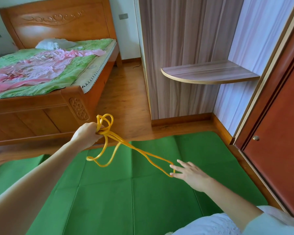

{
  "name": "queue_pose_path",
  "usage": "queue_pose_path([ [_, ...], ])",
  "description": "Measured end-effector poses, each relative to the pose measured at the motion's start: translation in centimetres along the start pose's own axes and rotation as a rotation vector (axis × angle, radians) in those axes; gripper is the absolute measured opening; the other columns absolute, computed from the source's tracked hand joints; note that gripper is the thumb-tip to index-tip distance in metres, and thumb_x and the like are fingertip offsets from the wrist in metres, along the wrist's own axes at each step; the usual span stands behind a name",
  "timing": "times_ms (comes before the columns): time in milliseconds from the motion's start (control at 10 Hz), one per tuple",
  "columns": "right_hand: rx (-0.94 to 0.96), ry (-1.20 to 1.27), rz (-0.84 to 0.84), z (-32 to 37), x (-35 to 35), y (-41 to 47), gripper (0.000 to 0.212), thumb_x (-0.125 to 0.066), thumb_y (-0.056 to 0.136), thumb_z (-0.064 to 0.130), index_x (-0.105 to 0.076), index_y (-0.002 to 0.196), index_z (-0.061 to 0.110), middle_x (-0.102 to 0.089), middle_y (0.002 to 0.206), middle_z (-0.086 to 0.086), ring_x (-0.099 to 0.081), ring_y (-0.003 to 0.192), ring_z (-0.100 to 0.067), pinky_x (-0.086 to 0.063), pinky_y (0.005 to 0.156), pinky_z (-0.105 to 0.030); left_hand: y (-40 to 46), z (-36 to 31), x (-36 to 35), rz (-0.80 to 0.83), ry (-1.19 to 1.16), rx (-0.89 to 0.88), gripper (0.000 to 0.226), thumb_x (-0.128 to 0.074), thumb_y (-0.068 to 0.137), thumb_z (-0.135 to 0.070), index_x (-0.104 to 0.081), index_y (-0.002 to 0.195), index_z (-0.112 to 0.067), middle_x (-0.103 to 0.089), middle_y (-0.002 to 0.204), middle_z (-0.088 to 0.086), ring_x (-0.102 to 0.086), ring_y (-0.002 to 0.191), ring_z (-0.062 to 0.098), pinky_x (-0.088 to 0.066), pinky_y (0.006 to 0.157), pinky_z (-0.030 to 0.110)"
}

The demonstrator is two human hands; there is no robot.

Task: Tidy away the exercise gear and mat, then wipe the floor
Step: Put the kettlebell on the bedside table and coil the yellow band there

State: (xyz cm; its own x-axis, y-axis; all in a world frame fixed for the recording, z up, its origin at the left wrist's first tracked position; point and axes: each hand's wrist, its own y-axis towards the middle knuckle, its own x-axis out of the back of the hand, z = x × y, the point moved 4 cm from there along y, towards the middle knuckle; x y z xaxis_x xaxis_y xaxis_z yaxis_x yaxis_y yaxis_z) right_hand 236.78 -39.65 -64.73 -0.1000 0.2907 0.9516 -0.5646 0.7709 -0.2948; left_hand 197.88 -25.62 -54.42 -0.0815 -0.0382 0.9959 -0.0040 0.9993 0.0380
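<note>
A yellow skipping rope [126, 145] hangs in several loops above a green folding mat [126, 192] spread on the wooden floor. My left hand [87, 134] grips a bunch of the rope's loops, raised above the mat's far edge. From there a long loop stretches down and right to my right hand [188, 173]. That hand's fingers are straight and spread, and the loop's end is hooked around its fingers and thumb. Any rope handles are hidden from view.
A wooden bed [61, 102] with green and pink bedding stands at the left, close to the mat. A wardrobe with a curved corner shelf [209, 73] is ahead on the right. A red-brown door [278, 133] lines the right side. Bare wooden floor [126, 92] runs between bed and wardrobe.
</note>
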Motion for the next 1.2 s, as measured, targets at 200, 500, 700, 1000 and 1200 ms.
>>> queue_pose_path([
  [200,-0.017,0.450,-0.621,1.0,1.8,1.1,0.048,-0.054,0.083,-0.010,-0.063,0.121,0.016,-0.064,0.122,0.001,-0.062,0.107,-0.011,-0.046,0.094,-0.018,-7.3,-10.8,6.6,0.092,-0.054,-0.093,0.018,-0.062,0.087,-0.023,-0.068,0.098,-0.011,-0.067,0.084,0.007,-0.062,0.075,0.026,-0.052,0.070,0.038],
  [500,-0.086,0.903,-0.849,3.8,9.4,2.1,0.069,-0.061,0.077,0.044,-0.040,0.136,0.016,-0.044,0.130,0.005,-0.046,0.104,-0.005,-0.040,0.092,-0.024,-7.8,-15.7,7.3,0.128,-0.150,-0.187,0.018,-0.064,0.085,-0.027,-0.067,0.087,-0.009,-0.064,0.073,0.006,-0.059,0.066,0.023,-0.053,0.068,0.038],
  [700,-0.001,0.880,-0.582,6.9,13.6,4.3,0.105,-0.079,0.065,0.046,-0.017,0.147,0.025,-0.038,0.146,0.002,-0.030,0.135,-0.016,-0.020,0.112,-0.040,-9.2,-18.7,7.9,0.220,-0.277,-0.266,0.034,-0.062,0.084,-0.017,-0.050,0.053,-0.022,-0.053,0.050,-0.006,-0.049,0.048,0.008,-0.044,0.054,0.024],
  [1000,-0.073,1.399,-0.302,4.1,10.9,3.4,0.010,-0.058,0.085,0.003,-0.066,0.082,0.008,-0.059,0.056,0.003,-0.060,0.055,-0.007,-0.046,0.072,-0.018,-9.7,-15.2,9.1,0.389,-0.697,-0.083,0.028,-0.064,0.086,-0.014,-0.064,0.091,0.013,-0.044,0.041,-0.001,-0.043,0.039,0.008,-0.043,0.048,0.017],
  [1200,0.097,1.825,-0.226,5.0,12.3,2.3,0.022,-0.064,0.079,0.027,-0.050,0.078,0.010,-0.042,0.050,0.004,-0.041,0.046,-0.010,-0.045,0.057,-0.024,-12.1,-15.6,7.6,0.464,-0.949,-0.023,0.016,-0.062,0.086,-0.008,-0.058,0.094,0.006,-0.050,0.043,-0.007,-0.047,0.042,0.007,-0.042,0.055,0.020],
])
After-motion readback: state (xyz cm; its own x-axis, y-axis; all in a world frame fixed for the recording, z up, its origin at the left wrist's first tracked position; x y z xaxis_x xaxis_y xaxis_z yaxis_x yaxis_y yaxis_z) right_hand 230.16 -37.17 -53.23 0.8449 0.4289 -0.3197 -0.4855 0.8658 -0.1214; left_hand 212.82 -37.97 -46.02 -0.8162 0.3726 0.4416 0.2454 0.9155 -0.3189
